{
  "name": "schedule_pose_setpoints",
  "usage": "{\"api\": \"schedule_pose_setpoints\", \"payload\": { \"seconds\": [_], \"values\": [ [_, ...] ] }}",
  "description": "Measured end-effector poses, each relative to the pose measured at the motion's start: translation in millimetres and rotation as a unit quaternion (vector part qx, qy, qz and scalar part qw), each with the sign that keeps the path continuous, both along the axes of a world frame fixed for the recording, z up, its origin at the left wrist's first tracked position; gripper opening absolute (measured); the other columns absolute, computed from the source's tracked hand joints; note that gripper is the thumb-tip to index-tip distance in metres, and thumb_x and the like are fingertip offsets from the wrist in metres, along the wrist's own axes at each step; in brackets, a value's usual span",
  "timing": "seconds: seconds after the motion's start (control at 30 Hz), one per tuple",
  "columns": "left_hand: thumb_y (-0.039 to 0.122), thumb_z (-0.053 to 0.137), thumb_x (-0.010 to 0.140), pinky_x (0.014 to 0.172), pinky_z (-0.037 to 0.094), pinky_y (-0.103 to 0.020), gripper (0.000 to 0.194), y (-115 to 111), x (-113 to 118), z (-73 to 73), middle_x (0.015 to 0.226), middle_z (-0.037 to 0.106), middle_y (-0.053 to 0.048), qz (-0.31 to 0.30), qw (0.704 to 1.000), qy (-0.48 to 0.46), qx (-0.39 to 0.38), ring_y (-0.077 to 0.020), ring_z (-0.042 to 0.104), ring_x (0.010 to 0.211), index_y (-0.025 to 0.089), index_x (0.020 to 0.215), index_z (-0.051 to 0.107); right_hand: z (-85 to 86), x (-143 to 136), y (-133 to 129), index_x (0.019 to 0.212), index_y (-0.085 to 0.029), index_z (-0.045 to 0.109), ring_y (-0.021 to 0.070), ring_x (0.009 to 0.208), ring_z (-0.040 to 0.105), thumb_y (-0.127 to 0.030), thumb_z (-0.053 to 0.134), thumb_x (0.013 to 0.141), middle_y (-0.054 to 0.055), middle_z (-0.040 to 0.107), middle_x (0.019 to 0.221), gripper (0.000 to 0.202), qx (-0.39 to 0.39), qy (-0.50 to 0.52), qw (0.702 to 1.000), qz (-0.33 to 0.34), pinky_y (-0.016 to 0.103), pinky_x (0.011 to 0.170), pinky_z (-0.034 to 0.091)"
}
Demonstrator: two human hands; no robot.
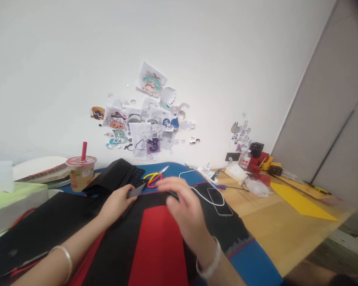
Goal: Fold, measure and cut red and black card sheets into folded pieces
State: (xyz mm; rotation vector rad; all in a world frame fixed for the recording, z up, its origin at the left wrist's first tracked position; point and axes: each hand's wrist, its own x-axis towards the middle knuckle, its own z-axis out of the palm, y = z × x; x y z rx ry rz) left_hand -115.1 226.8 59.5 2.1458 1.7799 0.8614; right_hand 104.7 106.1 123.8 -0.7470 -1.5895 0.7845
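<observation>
This looks like a craft corner in a home, a hobby desk pushed against a plain white wall (226, 59). Cartoon drawings and paper cut-outs (143, 123) are stuck on that wall. The wooden tabletop (274, 222) carries scissors (153, 178), black and red sheets (158, 242), a yellow sheet (301, 200), a bubble-tea cup (81, 172), a phone on its cable (219, 200) and small red and black boxes (261, 159).

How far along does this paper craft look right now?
Early on. Red sheet lies flat on the black sheet, showing no cuts. Left hand holds a small grey card; right hand, blurred, grips a dark pen-like tool. Scissors lie untouched behind.
</observation>
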Motion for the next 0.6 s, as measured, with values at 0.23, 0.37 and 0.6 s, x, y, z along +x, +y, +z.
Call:
{"api": "schedule_pose_setpoints", "payload": {
  "seconds": [0.23, 0.37, 0.6],
  "values": [
    [0.035, 0.056, 0.084, 0.077, 0.050, -0.039, 0.027, -33.1, 47.5, 26.9, 0.103, 0.061, -0.004, -0.048, 0.997, -0.025, 0.048, -0.0174, 0.060, 0.088, 0.017, 0.104, 0.056, -47.8, -10.8, 91.4, 0.080, -0.016, 0.063, 0.0157, 0.059, 0.061, -0.050, 0.071, 0.061, 0.002, 0.064, 0.066, 0.040, -0.207, 0.067, 0.974, 0.065, 0.029, 0.061, 0.046],
    [0.035, 0.049, 0.087, 0.081, 0.050, -0.041, 0.034, -40.1, 70.1, 14.3, 0.109, 0.061, -0.007, -0.043, 0.999, -0.009, 0.021, -0.0192, 0.060, 0.094, 0.016, 0.117, 0.050, -68.8, -5.6, 102.5, 0.068, -0.017, 0.059, 0.0106, 0.048, 0.055, -0.053, 0.070, 0.061, -0.002, 0.060, 0.055, 0.039, -0.218, 0.125, 0.966, 0.066, 0.025, 0.056, 0.045],
    [0.040, 0.062, 0.069, 0.107, 0.018, -0.055, 0.064, -82.5, 80.8, -24.4, 0.140, 0.038, -0.016, -0.138, 0.981, 0.114, -0.070, -0.0356, 0.027, 0.131, 0.018, 0.127, 0.049, -90.5, 30.2, 127.7, 0.075, -0.018, 0.053, 0.0096, 0.056, 0.058, -0.046, 0.053, 0.084, -0.003, 0.058, 0.063, 0.029, -0.235, 0.215, 0.945, -0.070, 0.021, 0.054, 0.046]
  ]
}}
